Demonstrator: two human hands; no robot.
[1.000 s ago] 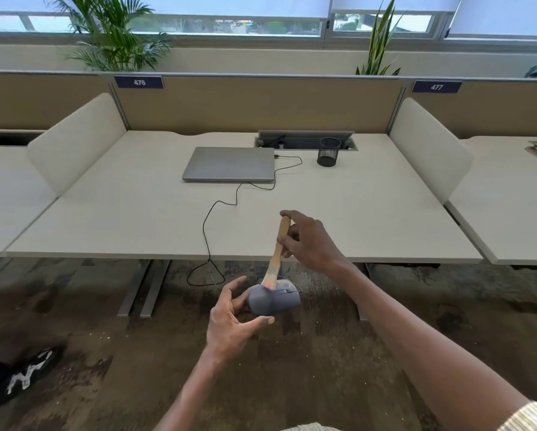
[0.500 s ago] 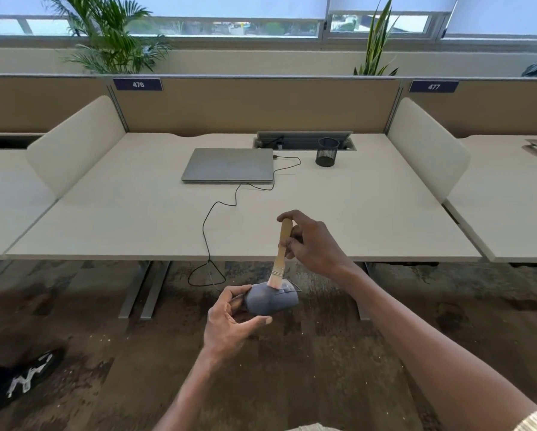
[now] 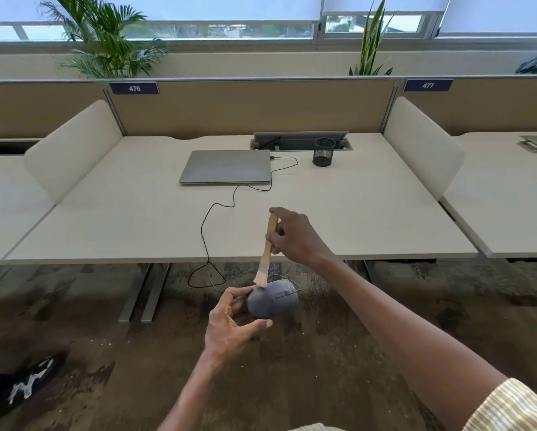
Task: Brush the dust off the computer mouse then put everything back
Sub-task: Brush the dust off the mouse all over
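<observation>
mouse [image 3: 273, 303]: gray, out over the floor, off the desk [image 3: 385, 219], so dust falls away | left hand [image 3: 230, 325]: fingers curled round its back end to keep it still | right hand [image 3: 295, 237]: pinches the brush [image 3: 265, 253], hairs touching the mouse top

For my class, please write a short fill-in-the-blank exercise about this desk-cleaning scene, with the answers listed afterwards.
1. The right hand grips the brush by its ____ handle.
2. The left hand holds a grey ____ below the desk's front edge.
3. The laptop on the desk has its lid ____.
4. The black mesh cup stands to the ____ of the laptop.

Missing words: wooden; mouse; closed; right
</observation>
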